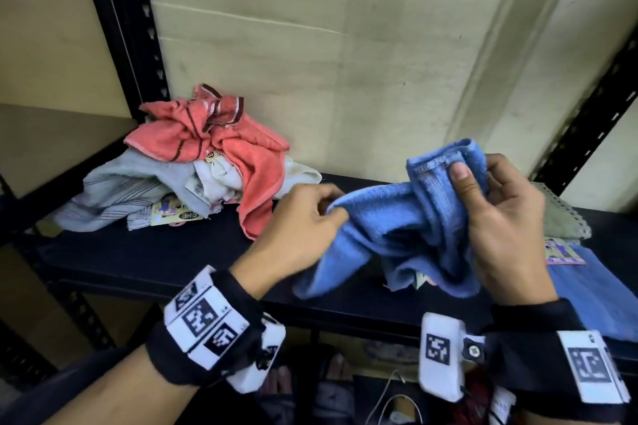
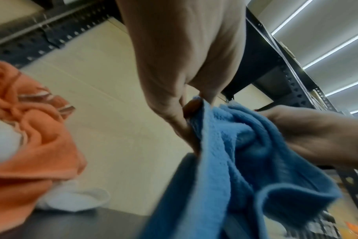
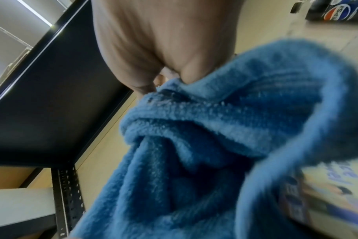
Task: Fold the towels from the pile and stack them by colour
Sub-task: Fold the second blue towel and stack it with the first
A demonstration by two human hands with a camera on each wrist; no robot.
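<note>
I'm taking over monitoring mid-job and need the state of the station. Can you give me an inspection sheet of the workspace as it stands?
Surface: dark shelf board of a black metal rack.
Job's things: blue towel held bunched above the shelf, not yet folded; unfolded pile at left, coral towel on top, grey and white ones beneath; folded blue towel at right, greenish cloth behind it.
Clutter: printed labels on the towels.
Grippers: left hand pinches the blue towel's edge; right hand grips its bunched top.
Cables: white cable below the shelf.
Surroundings: cream wall, slotted rack uprights.
</note>
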